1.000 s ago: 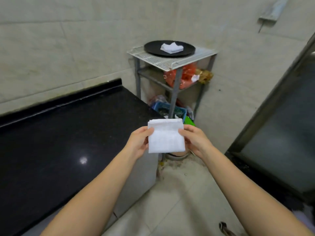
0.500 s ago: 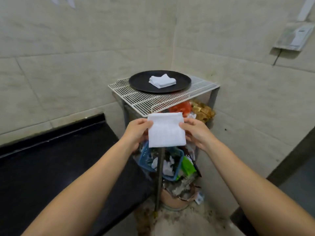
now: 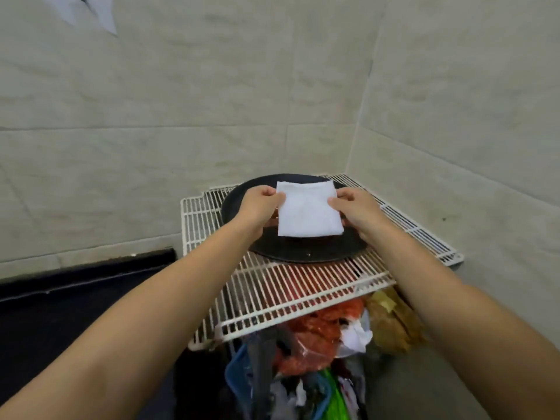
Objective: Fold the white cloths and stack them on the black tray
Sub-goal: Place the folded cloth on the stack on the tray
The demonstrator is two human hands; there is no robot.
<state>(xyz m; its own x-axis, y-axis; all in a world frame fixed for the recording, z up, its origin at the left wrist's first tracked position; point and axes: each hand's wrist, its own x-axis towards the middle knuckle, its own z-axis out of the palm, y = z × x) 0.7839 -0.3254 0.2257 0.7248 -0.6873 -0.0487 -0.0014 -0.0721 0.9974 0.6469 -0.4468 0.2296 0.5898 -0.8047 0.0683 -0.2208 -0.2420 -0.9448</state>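
Note:
A folded square white cloth (image 3: 307, 211) is held flat just above the middle of the round black tray (image 3: 306, 253). My left hand (image 3: 260, 207) pinches its left edge and my right hand (image 3: 357, 212) pinches its right edge. The tray rests on a white wire rack (image 3: 303, 286) in the corner of the room. The folded cloth that lay on the tray earlier is hidden under the held cloth and my hands.
Tiled walls close in behind and to the right of the rack. A black countertop (image 3: 75, 313) runs along the left. Under the rack sit red and brown bags (image 3: 318, 338), a blue basket (image 3: 239, 377) and other clutter.
I have stepped up to the rack. Both hands carried the folded cloth forward from chest height to just over the tray, covering the cloth that lies there.

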